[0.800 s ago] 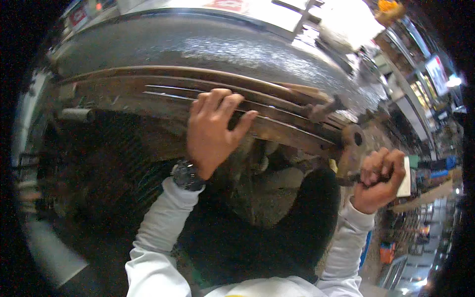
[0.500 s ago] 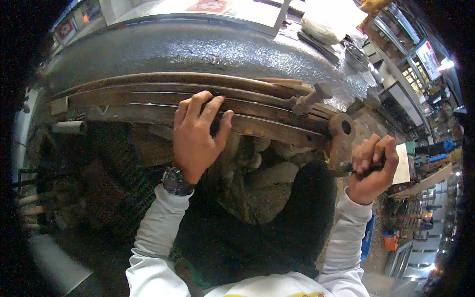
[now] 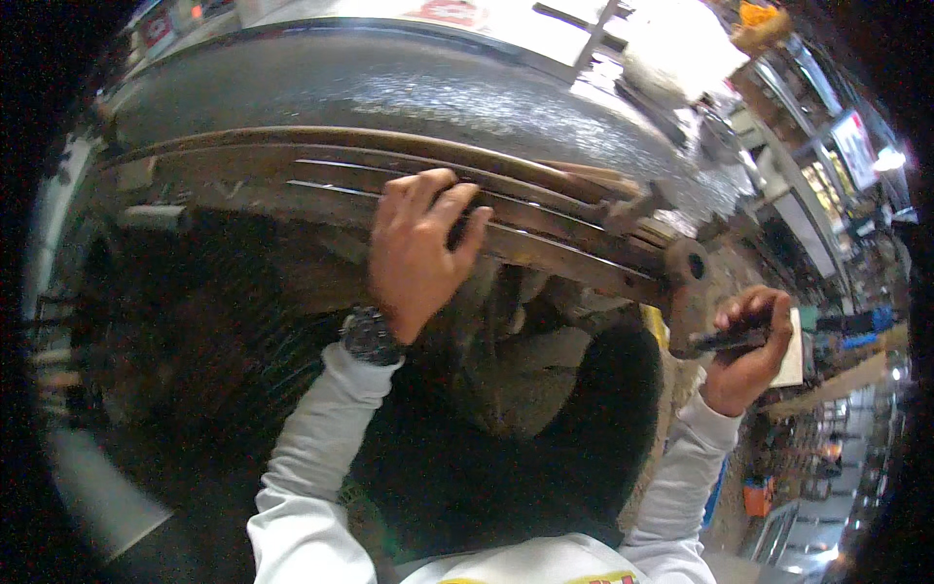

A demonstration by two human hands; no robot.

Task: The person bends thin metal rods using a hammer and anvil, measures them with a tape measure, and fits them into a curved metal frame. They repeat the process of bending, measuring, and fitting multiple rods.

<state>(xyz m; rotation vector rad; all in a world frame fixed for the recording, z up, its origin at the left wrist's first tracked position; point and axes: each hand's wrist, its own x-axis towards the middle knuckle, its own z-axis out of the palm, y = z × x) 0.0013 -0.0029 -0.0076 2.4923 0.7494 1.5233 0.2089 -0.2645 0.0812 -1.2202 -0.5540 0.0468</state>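
Apparently mid-crank: right hand [image 3: 747, 366] on the crank handle [image 3: 730, 340], left hand [image 3: 418, 248] on the long rails [image 3: 574, 250].

Hands well apart: right curled round the handle, loosely by the look; left unclenched, fingers bent over the rails. Crank [image 3: 687, 307] sits at the rails' right end; rails run along the near edge of the grey counter [image 3: 321, 83]. Another turn would call for a firmer hold and a circular push. Dark-clad knee [image 3: 623, 365] is close to the crank, could block its swing. Rusty block [image 3: 647, 206] near the rails' right end; white bundle [image 3: 676, 49] by the counter's far right corner.
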